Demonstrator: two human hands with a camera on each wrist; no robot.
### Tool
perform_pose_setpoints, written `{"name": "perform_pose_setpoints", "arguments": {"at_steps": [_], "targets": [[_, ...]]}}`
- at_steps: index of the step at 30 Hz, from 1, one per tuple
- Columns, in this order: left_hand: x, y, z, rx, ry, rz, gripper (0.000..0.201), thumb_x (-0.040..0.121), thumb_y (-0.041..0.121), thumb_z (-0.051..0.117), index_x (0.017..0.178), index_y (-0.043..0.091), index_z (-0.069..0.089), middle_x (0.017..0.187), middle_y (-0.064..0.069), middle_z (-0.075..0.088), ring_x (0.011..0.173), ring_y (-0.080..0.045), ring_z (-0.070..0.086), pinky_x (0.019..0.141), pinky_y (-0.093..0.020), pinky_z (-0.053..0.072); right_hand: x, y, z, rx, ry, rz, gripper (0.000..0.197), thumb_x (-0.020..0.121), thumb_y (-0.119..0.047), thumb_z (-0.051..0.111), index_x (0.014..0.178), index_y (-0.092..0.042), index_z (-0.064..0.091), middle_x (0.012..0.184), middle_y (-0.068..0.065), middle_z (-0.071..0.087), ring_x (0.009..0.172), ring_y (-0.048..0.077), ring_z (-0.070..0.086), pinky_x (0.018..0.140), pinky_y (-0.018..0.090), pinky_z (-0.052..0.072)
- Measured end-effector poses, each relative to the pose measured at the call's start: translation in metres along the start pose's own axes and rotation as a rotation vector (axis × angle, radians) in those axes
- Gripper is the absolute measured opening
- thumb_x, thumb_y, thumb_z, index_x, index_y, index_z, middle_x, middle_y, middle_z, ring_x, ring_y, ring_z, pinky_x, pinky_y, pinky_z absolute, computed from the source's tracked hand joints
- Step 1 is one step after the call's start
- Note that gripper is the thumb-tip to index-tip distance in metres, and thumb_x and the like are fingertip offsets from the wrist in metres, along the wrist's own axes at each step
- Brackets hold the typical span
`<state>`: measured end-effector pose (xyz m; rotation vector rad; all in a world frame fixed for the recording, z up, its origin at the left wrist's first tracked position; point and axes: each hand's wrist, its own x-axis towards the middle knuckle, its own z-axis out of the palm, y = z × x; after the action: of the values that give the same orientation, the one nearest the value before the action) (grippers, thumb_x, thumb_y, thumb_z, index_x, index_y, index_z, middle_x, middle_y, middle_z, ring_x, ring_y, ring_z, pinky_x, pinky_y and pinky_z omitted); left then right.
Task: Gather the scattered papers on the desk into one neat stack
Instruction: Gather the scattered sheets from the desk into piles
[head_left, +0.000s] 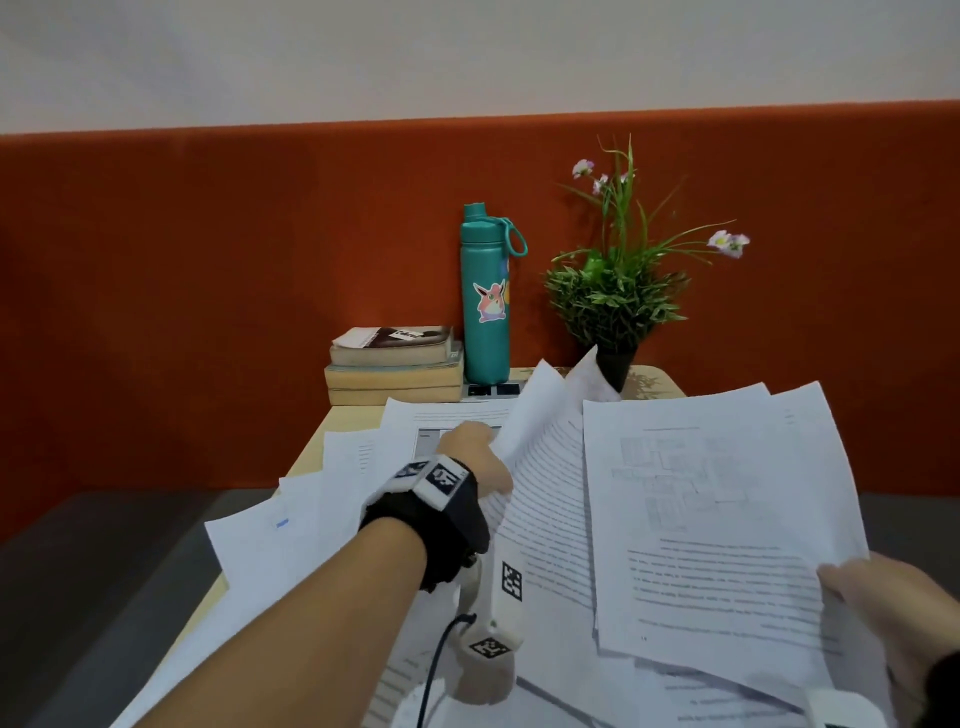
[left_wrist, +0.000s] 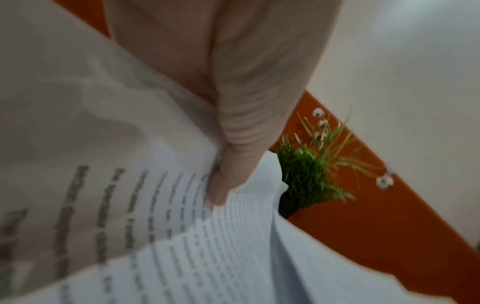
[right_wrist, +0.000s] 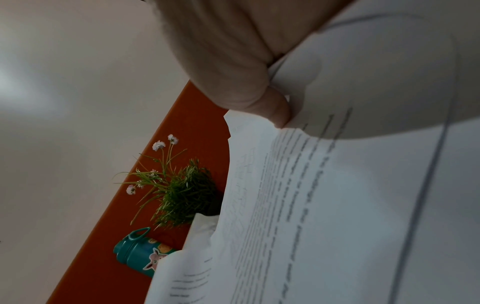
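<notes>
Printed white papers cover the small wooden desk. My left hand grips the left edge of a lifted sheaf of text pages; the left wrist view shows its thumb pressed on the curled pages. My right hand pinches the lower right corner of a second bundle with diagrams, held up off the desk. In the right wrist view the thumb clamps those sheets. More loose sheets lie spread flat at the left and beneath both bundles.
At the desk's back stand a teal bottle, a stack of books and a potted plant, against an orange partition. A black socket strip sits behind the papers. A dark grey surface lies left of the desk.
</notes>
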<state>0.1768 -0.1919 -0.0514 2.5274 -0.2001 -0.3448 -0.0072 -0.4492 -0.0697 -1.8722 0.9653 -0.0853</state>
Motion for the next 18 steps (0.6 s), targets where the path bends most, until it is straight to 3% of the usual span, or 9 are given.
{"name": "perform_pose_setpoints", "arguments": {"at_steps": [2, 4, 7, 9, 10, 12, 13, 15, 18], "targets": [[-0.007, -0.005, -0.014, -0.114, 0.012, -0.057, 0.052, 0.075, 0.016, 0.076, 0.123, 0.005, 0.058, 0.120, -0.011, 0.063, 0.106, -0.028, 0.059, 0.079, -0.029, 0.046, 0.003, 0.003, 0.000, 0.037, 0.006, -0.010, 0.030, 0.094, 0.007, 0.042, 0.066, -0.003, 0.044, 0.066, 0.012, 0.046, 0.057, 0.026, 0.040, 0.055, 0.033, 0.031], [-0.013, -0.020, -0.028, -0.164, -0.026, -0.109, 0.042, 0.077, 0.016, 0.075, 0.117, 0.004, 0.064, 0.114, -0.008, 0.066, 0.097, -0.025, 0.060, 0.079, -0.026, 0.046, 0.000, 0.002, 0.000, 0.070, 0.026, -0.008, 0.026, 0.094, 0.007, 0.043, 0.069, -0.001, 0.045, 0.065, 0.013, 0.046, 0.056, 0.026, 0.040, 0.053, 0.030, 0.031], [-0.025, -0.041, -0.038, -0.196, -0.089, -0.135, 0.040, 0.077, 0.021, 0.075, 0.115, 0.008, 0.068, 0.117, -0.007, 0.069, 0.103, -0.026, 0.062, 0.096, -0.035, 0.049, -0.002, 0.002, 0.004, 0.100, 0.002, 0.026, 0.009, 0.096, 0.003, 0.042, 0.092, 0.003, 0.050, 0.073, 0.019, 0.055, 0.065, 0.033, 0.051, 0.066, 0.036, 0.044], [-0.034, -0.048, -0.047, -0.245, -0.044, -0.105, 0.033, 0.083, 0.020, 0.071, 0.114, 0.007, 0.067, 0.107, -0.005, 0.070, 0.095, -0.022, 0.063, 0.086, -0.029, 0.052, -0.005, 0.001, 0.006, 0.111, 0.011, 0.018, 0.014, 0.095, 0.003, 0.040, 0.088, 0.002, 0.052, 0.076, 0.020, 0.057, 0.069, 0.034, 0.054, 0.068, 0.038, 0.042], [-0.041, -0.046, -0.054, -0.278, 0.002, -0.065, 0.025, 0.086, 0.017, 0.068, 0.109, 0.007, 0.066, 0.098, -0.003, 0.069, 0.085, -0.018, 0.063, 0.074, -0.022, 0.054, -0.005, 0.000, 0.005, 0.115, 0.028, 0.014, 0.017, 0.095, 0.003, 0.041, 0.083, 0.001, 0.053, 0.076, 0.020, 0.058, 0.070, 0.034, 0.054, 0.069, 0.039, 0.042], [-0.056, -0.043, -0.078, -0.359, 0.140, 0.059, 0.009, 0.088, 0.007, 0.064, 0.097, 0.010, 0.065, 0.084, 0.003, 0.065, 0.066, -0.006, 0.059, 0.049, -0.012, 0.047, -0.011, -0.005, 0.009, 0.140, 0.056, -0.006, 0.015, 0.092, 0.001, 0.043, 0.087, -0.002, 0.057, 0.083, 0.022, 0.061, 0.077, 0.036, 0.059, 0.075, 0.042, 0.046], [-0.064, -0.040, -0.095, -0.394, 0.218, 0.130, 0.012, 0.088, 0.002, 0.063, 0.097, 0.009, 0.066, 0.085, 0.002, 0.065, 0.063, -0.005, 0.058, 0.047, -0.011, 0.046, -0.012, -0.006, 0.012, 0.147, 0.084, -0.026, 0.015, 0.091, -0.002, 0.044, 0.095, -0.004, 0.059, 0.089, 0.021, 0.063, 0.083, 0.037, 0.061, 0.079, 0.045, 0.048], [-0.082, -0.035, -0.129, -0.503, 0.330, 0.245, 0.022, 0.086, -0.002, 0.063, 0.105, 0.008, 0.067, 0.092, -0.001, 0.071, 0.063, -0.007, 0.067, 0.055, -0.014, 0.053, -0.011, -0.008, 0.016, 0.121, 0.130, -0.080, 0.025, 0.087, -0.006, 0.047, 0.108, -0.009, 0.060, 0.101, 0.017, 0.065, 0.092, 0.037, 0.062, 0.086, 0.048, 0.050], [-0.104, -0.029, -0.168, -0.709, 0.320, 0.361, 0.019, 0.088, 0.002, 0.061, 0.101, 0.015, 0.068, 0.078, 0.008, 0.078, 0.064, -0.006, 0.074, 0.056, -0.020, 0.059, -0.019, -0.021, 0.021, 0.116, 0.137, -0.168, 0.029, 0.090, -0.005, 0.044, 0.116, -0.008, 0.055, 0.110, 0.016, 0.062, 0.098, 0.034, 0.058, 0.083, 0.039, 0.046]]}}
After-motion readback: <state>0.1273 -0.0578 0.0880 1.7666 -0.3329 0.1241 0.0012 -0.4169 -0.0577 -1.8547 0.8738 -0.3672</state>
